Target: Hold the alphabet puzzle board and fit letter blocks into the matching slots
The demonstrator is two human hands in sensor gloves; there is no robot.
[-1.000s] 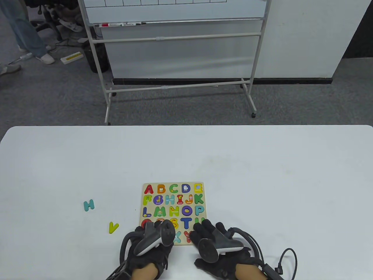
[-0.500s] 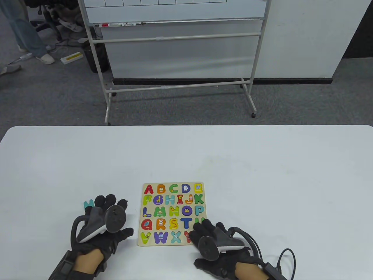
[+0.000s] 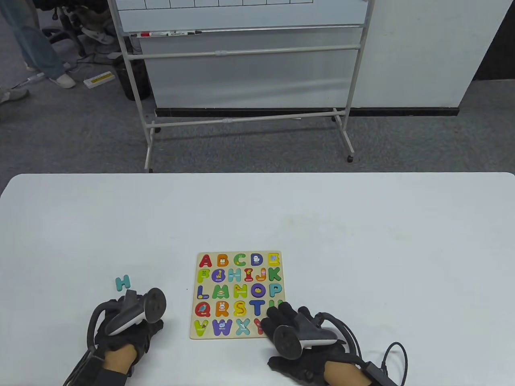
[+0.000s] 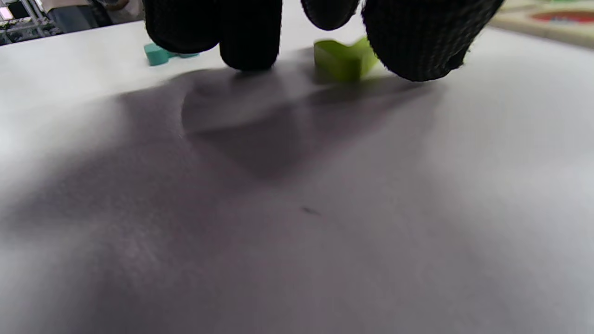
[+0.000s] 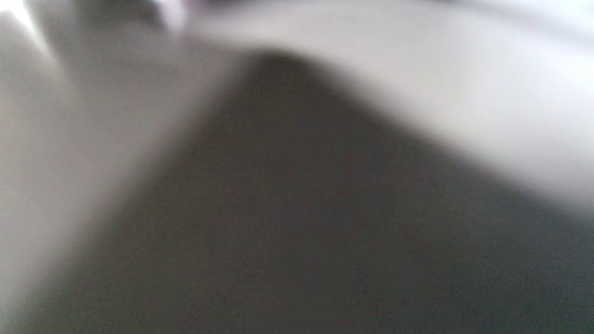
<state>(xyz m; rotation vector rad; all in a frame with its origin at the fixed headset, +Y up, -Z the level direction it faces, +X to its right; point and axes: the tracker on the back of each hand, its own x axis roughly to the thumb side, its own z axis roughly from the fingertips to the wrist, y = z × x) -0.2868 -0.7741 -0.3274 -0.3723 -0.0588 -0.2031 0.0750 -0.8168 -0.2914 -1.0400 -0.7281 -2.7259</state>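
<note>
The wooden alphabet puzzle board (image 3: 237, 295) lies flat near the table's front edge, with coloured letters across it. My right hand (image 3: 283, 315) rests flat on the board's near right corner, fingers stretched out over the U and Y area. My left hand (image 3: 141, 323) is left of the board, fingers curled down under its tracker. In the left wrist view the thumb (image 4: 417, 41) and a finger (image 4: 329, 7) close on the green V block (image 4: 345, 58), which lies on the table. The teal H block (image 3: 122, 282) lies just beyond the hand, also in the left wrist view (image 4: 160, 53). The right wrist view is only blur.
The white table (image 3: 362, 241) stretches wide beyond and to the right of the board. A cable (image 3: 396, 362) trails from my right wrist at the front edge. A rolling whiteboard stand (image 3: 245, 120) stands on the floor behind the table.
My left hand left the board's near left corner, swung left over the loose letters with fingers spread, then drew back and curled over the green V. The right hand has not moved.
</note>
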